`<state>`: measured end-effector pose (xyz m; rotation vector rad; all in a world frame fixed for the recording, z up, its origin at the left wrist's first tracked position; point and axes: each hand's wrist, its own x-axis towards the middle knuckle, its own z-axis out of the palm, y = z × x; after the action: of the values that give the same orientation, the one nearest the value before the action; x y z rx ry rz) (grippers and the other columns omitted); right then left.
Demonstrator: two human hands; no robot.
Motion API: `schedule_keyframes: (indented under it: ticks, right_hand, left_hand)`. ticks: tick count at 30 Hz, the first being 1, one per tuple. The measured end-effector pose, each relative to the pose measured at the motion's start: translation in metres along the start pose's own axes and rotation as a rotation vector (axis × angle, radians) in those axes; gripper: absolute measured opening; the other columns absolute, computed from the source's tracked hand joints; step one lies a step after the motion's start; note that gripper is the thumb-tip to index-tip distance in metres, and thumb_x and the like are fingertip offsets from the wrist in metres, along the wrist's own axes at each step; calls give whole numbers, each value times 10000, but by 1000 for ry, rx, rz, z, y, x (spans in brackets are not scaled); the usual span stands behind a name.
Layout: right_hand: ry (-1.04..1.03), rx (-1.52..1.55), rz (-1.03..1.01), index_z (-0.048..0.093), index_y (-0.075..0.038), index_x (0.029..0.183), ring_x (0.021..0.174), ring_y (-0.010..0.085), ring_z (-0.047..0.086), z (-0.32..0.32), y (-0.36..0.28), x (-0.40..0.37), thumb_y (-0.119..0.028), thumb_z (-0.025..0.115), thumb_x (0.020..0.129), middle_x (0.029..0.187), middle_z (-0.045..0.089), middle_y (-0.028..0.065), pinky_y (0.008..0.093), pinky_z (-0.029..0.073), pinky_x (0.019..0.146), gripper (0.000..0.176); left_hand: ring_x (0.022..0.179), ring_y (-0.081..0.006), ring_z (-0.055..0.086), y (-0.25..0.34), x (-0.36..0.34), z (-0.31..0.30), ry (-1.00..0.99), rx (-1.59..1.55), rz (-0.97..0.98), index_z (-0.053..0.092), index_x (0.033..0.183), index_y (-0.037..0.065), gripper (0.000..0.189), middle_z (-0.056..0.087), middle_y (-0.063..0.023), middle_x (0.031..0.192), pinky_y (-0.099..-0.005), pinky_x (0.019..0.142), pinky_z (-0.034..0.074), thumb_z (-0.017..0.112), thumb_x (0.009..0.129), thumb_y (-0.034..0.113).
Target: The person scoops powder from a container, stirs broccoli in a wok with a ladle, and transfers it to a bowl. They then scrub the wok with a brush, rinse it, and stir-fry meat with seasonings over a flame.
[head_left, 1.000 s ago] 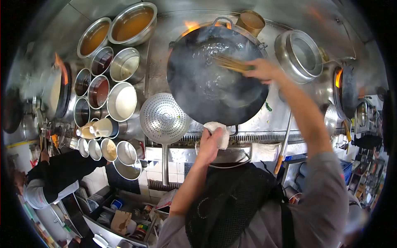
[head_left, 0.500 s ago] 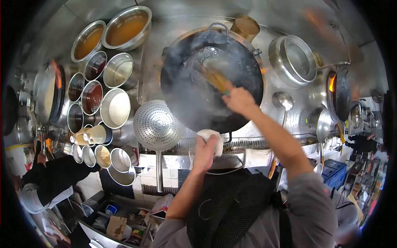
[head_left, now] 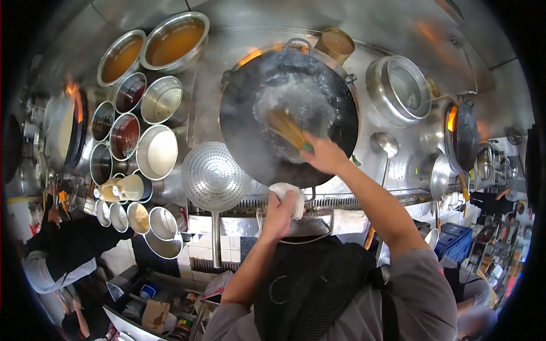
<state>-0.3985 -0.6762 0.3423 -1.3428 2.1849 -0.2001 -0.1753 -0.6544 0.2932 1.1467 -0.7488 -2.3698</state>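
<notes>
A large black wok [head_left: 239,122] holds bubbling, steaming water, and flame shows behind its far rim. My right hand [head_left: 325,154] is closed round the bound end of a bamboo brush [head_left: 286,128], whose bristles are over the water inside the wok. At the near rim my left hand [head_left: 279,213] grips a folded white cloth [head_left: 291,196] beside the wok's near handle. A perforated ladle [head_left: 214,177] lies left of the wok, its handle pointing toward me.
Steel pots of sauces and powders [head_left: 156,152] and two bowls of brown liquid [head_left: 175,41] stand at left. Stacked steel bowls [head_left: 398,91] and a ladle [head_left: 387,145] lie right. Burners flame on both sides. Other people are at the lower left and right.
The brush has swept slightly left and down inside the wok with my right hand. Steam is thinner, and foaming water shows more widely. Flame has appeared at the far rim.
</notes>
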Motion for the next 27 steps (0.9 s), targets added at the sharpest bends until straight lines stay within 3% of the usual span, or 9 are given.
schedule_keyframes:
  ticks: [5,6,9,12,17,20,22,24,27]
  right_hand:
    - [-412,-223,-170,507,-245,1426,1043,344,661,-74,109,-42,-479,675,812,1239,650,162,407,526,912,678]
    - [-619,-197,392,518,-226,1420,983,295,678,-142,23,-38,-468,684,792,1234,653,149,402,555,827,693]
    - [-131,-260,-151,570,-161,1357,977,347,678,-83,68,41,-435,676,797,1102,688,204,434,537,866,633]
    - [-71,-188,85,384,-181,1465,1008,458,639,-23,-12,8,-380,640,851,1050,669,284,514,518,901,694]
    - [-310,-408,112,359,-250,1476,954,392,673,-35,45,-67,-370,596,903,986,674,225,519,538,836,631]
    - [-21,-601,169,337,-215,1488,891,372,692,-70,88,-16,-387,602,901,968,688,213,503,551,782,667]
    - [167,-360,92,387,-188,1455,812,355,705,-62,69,46,-392,607,898,912,687,239,491,559,741,633]
    - [40,157,119,439,-154,1428,670,335,698,-44,9,67,-374,608,892,855,681,243,470,562,693,604]
    - [-78,677,100,382,-108,1486,480,206,635,3,-46,52,-340,636,898,677,625,106,336,492,381,681]
  left_hand:
    - [932,-219,646,3,-3,-3,-23,-63,-32,428,1224,40,272,586,-109,1133,-399,691,599,538,1003,157]
    - [932,-219,646,5,-4,-2,-15,-63,-36,428,1224,40,272,586,-109,1133,-399,691,599,538,1003,157]
    - [929,-218,645,5,-2,0,9,-84,-72,438,1221,44,266,589,-110,1125,-400,690,595,540,1002,156]
    - [916,-216,645,-1,4,-4,3,-52,-80,444,1235,44,274,598,-99,1108,-389,676,585,541,998,141]
    - [960,-219,639,7,-3,3,22,-52,-56,466,1211,15,257,598,-101,1129,-368,710,575,543,989,118]
    - [998,-206,631,-7,7,-8,21,-29,-19,491,1200,10,261,602,-103,1161,-339,832,539,567,959,79]
    - [997,-204,631,-13,11,-13,23,-46,-32,494,1193,6,263,606,-103,1148,-334,830,538,573,952,76]
    - [992,-201,631,-17,15,-9,-17,-34,-1,498,1178,-9,277,615,-107,1114,-325,831,535,591,929,67]
    - [985,-202,632,-23,21,-12,-23,-40,-7,501,1169,-14,275,615,-107,1106,-323,827,536,596,923,66]
